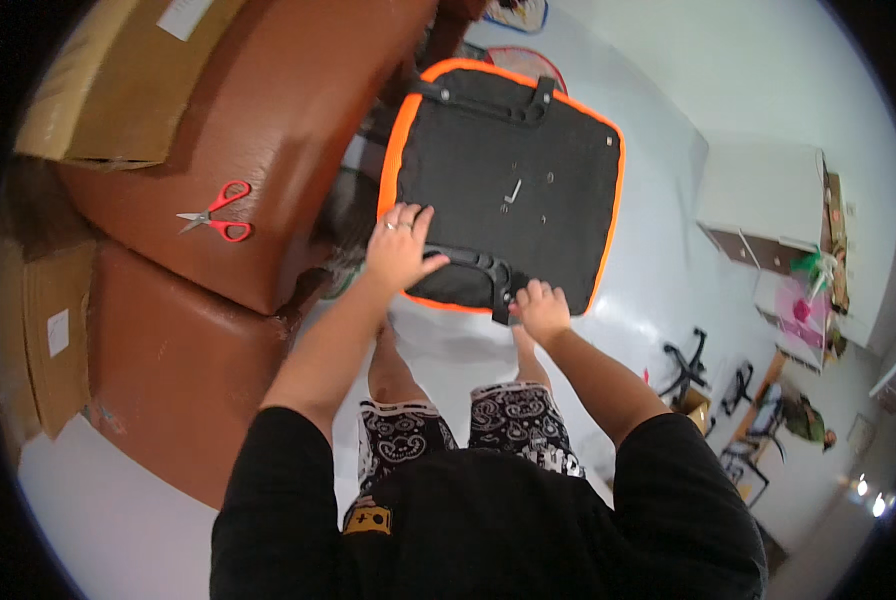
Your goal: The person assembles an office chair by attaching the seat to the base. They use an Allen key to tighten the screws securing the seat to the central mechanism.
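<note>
A black fabric chair seat (558,180) with bright orange edging lies with its underside up in front of me. Along its near edge runs a curved black plastic armrest (468,262); a similar armrest (493,108) is at the far edge. My left hand (398,250) rests on the seat's left edge beside the near armrest, fingers stretched out and thumb apart. My right hand (542,312) has its fingers curled at the right end of that armrest, next to a screw; what they pinch is hidden. A small L-shaped hex key (514,191) lies mid-seat among several small metal fittings.
To the left is a brown leather sofa (173,335) with red-handled scissors (217,212) on it. Cardboard boxes (118,90) stand at the far left. A white cabinet (758,200) is at the right, with chair bases (686,362) on the floor beyond.
</note>
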`<state>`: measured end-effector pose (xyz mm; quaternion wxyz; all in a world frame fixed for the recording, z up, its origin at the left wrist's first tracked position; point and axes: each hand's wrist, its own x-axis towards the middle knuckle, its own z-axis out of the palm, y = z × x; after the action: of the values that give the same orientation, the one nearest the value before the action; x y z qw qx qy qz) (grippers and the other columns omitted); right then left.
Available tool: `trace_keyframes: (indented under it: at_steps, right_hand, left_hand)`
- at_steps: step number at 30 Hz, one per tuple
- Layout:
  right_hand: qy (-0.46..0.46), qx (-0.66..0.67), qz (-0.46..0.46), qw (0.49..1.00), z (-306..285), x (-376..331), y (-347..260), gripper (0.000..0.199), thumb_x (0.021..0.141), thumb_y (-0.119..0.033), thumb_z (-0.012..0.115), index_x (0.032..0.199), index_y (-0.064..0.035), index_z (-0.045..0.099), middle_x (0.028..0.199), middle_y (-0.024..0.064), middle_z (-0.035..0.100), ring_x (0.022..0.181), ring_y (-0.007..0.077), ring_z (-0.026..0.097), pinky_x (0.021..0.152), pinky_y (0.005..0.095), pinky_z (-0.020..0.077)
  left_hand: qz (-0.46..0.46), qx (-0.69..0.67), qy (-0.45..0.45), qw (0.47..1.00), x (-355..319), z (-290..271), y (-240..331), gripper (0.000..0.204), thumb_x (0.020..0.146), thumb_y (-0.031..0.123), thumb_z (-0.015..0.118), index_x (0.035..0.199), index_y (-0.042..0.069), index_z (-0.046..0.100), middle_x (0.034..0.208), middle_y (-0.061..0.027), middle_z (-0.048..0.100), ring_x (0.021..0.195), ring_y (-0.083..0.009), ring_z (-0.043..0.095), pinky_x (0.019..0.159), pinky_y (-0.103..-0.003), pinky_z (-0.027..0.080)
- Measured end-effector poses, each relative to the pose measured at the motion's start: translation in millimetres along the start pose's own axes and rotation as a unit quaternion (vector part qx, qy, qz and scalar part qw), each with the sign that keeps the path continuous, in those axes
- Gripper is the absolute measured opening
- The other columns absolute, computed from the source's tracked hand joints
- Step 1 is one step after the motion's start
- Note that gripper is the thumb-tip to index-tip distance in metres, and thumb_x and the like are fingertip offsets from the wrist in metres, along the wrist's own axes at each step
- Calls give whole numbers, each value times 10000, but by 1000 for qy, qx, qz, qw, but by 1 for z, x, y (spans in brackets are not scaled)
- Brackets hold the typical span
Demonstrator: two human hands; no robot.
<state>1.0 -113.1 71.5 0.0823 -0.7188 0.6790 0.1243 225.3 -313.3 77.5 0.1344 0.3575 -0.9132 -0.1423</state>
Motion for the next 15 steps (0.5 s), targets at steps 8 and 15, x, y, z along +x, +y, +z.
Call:
trace_keyframes:
  at_steps: [8,15]
  right_hand:
    - [-48,-12,49,998,20,-3,41,260,781,-435,575,793,-176,588,847,20,517,839,196,581,717,475,375]
    - [-33,-4,304,952,44,-27,23,234,844,-374,564,767,-154,584,829,41,536,828,243,589,699,444,375]
  left_hand:
    - [-2,-111,-19,994,-4,41,-15,604,591,516,760,1054,162,605,937,-62,529,903,-281,527,768,-423,463]
    - [-10,-175,81,981,0,83,-1,601,570,490,794,990,124,568,891,-89,545,802,-311,571,682,-407,494]
